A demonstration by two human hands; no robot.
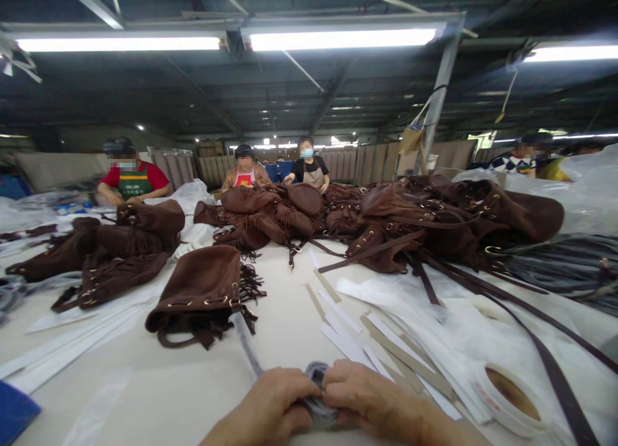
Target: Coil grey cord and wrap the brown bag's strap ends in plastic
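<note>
Both hands are close together at the front of the table. My left hand [277, 401] and my right hand [355, 394] grip a small coiled grey bundle [317, 372] that looks like a strap in clear wrap. A wrapped strap length [247, 346] runs from near my left hand up to a dark brown fringed bag [200, 282]. The bag lies on its side, its opening with gold eyelets facing me. What lies under my fingers is partly hidden.
A pile of brown bags [299, 208] spans the table's back, and more bags [125, 253] lie at left. Right of my hands are paper strips [400, 353], a tape roll [512, 401], plastic sheets [386, 291] and long brown straps [541, 346]. Several people work beyond.
</note>
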